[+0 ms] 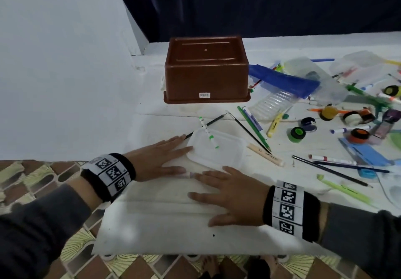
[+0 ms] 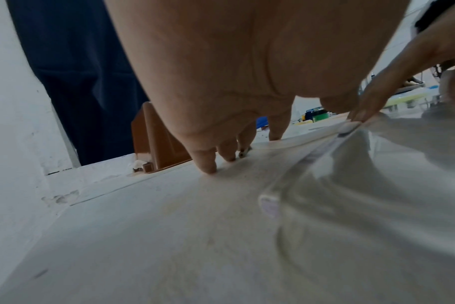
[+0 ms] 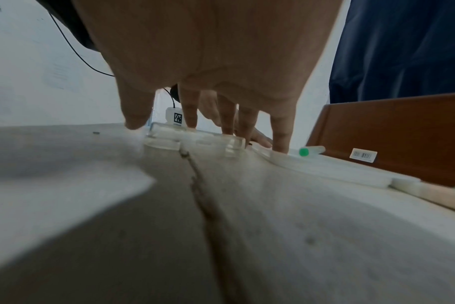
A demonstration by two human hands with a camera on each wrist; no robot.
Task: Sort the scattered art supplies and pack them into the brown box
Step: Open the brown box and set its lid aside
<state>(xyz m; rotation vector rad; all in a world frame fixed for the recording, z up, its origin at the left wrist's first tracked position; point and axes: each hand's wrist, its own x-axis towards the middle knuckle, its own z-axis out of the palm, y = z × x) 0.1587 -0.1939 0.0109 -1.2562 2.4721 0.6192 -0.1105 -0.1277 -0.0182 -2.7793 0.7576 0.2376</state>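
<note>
White desk (image 1: 152,224) fills my view, set against a pale wall with a dark blue curtain (image 1: 260,5) behind it and patterned floor tiles showing at the near edge. My left hand (image 1: 158,159) lies flat on the desk, fingers straight and spread, the fingertips reaching the left edge of a clear plastic lid (image 1: 217,150) — its grip is released, nothing held. My right hand (image 1: 234,196) is flat too, palm down, fingers straight and pointing left toward the other hand; its grip is likewise loose and holds nothing. Between the two sets of fingertips sits a small clear, blurred piece (image 1: 191,174), possibly a little plastic case, though I cannot tell from the head view. A white marker with green bands (image 1: 209,134) lies across the lid. The brown box (image 1: 206,70) stands upside down on the desk beyond the lid, base up, a barcode sticker on its near side — well apart from both hands. Right of it the supplies lie scattered: a blue folder (image 1: 286,81), clear plastic tubs (image 1: 321,76), a green pencil (image 1: 252,125), a black brush (image 1: 247,130), a yellow highlighter (image 1: 274,124), small paint pots with green (image 1: 296,134) and orange (image 1: 359,135) lids, and a tape roll (image 1: 352,118). From the right wrist view the lid, the green-capped marker end (image 3: 304,151) and the box's stickered wall (image 3: 392,131) sit just ahead of my fingers.
</note>
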